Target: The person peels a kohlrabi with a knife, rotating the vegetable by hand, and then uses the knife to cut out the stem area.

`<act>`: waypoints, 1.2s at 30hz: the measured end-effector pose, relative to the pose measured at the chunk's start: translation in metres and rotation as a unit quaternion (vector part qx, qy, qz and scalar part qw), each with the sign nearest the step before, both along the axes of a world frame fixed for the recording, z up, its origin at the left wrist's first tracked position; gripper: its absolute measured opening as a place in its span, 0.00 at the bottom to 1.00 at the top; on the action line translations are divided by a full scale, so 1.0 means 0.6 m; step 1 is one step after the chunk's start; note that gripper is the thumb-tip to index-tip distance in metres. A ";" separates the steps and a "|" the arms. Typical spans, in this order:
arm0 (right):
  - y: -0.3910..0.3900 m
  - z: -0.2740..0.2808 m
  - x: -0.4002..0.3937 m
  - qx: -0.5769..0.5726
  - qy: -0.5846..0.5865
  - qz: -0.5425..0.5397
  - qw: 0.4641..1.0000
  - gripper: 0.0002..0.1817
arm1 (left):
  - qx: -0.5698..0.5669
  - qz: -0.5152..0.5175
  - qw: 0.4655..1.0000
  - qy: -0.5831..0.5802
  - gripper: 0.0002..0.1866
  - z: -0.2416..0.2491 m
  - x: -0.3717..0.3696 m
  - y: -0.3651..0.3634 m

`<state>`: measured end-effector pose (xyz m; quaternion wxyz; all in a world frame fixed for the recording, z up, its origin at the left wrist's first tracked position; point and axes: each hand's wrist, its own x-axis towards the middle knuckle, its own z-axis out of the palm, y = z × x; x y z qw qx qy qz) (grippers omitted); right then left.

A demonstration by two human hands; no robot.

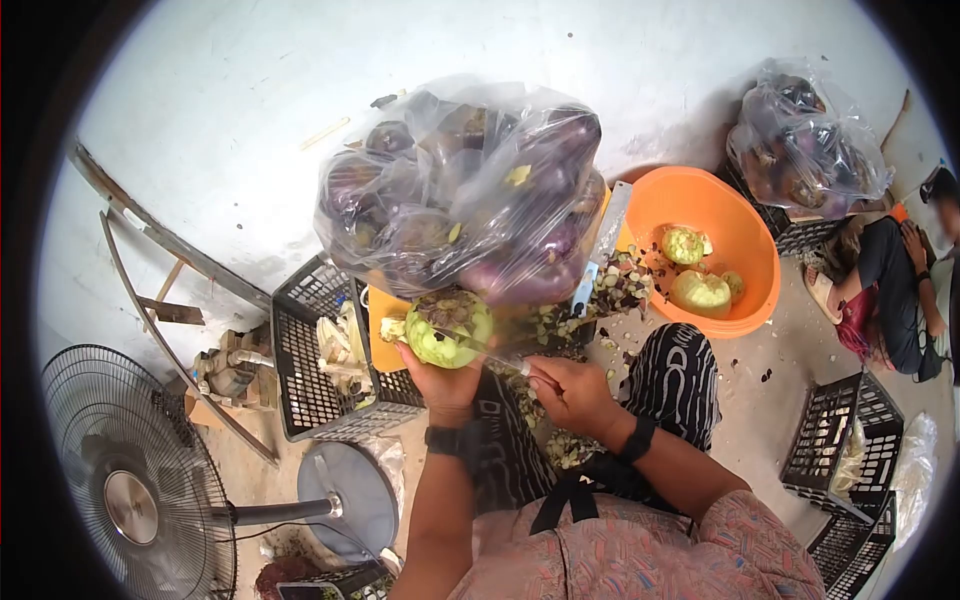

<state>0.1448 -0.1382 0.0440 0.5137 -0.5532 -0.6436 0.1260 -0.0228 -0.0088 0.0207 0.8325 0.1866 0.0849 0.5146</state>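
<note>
My left hand (440, 385) supports a round, partly peeled vegetable (455, 345) from below. Its bared flesh is pale green, and brownish-purple skin is left on top. In my right hand (575, 395) is a knife (500, 357), its thin blade pointing left against or close to the vegetable's lower right side; exact contact is blurred. Right behind it, a clear plastic bag (470, 200) bulges with large purple vegetables. A wide metal blade with a light blue handle (585, 288) lies to the bag's right, near a heap of peelings (620, 285).
An orange basin (745, 300) holds several peeled pale green vegetables. Black crates (300, 340) stand at left and right (825, 445). A floor fan (135, 490) is at lower left. Another filled bag (805, 150) stands far right, near a seated person (890, 280). Peelings litter the floor.
</note>
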 end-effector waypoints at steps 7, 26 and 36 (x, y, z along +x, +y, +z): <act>-0.009 0.017 0.015 -0.011 -0.033 -0.013 0.999 0.15 | -0.049 0.048 0.997 0.031 0.43 0.011 0.005 -0.004; 0.051 0.036 0.017 -0.022 -0.022 0.069 0.997 0.17 | -0.064 0.059 0.993 0.080 0.42 0.016 0.014 -0.008; 0.095 0.015 0.036 -0.036 -0.001 0.117 0.992 0.18 | -0.079 0.083 0.987 0.111 0.44 0.028 0.031 -0.013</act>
